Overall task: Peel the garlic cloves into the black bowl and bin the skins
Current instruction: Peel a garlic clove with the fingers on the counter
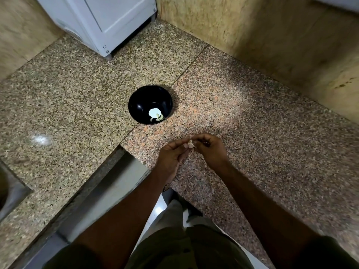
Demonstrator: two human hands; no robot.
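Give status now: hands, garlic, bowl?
Left hand and right hand pinch one garlic clove. Black bowl holds peeled pieces. Nothing blocks.

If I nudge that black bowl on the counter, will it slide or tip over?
The black bowl looks light, holding only a few pale garlic pieces, so it would probably slide easily on the polished granite counter. It narrows toward its base, so a push near the rim might rock it rather than tip it.

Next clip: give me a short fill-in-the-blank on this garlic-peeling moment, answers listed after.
1. The bowl on the counter is ____ in colour.
2. The garlic clove is held between ____ hands, the left hand and the right hand.
3. The pale pieces lie ____ the bowl.

Missing words: black; both; inside
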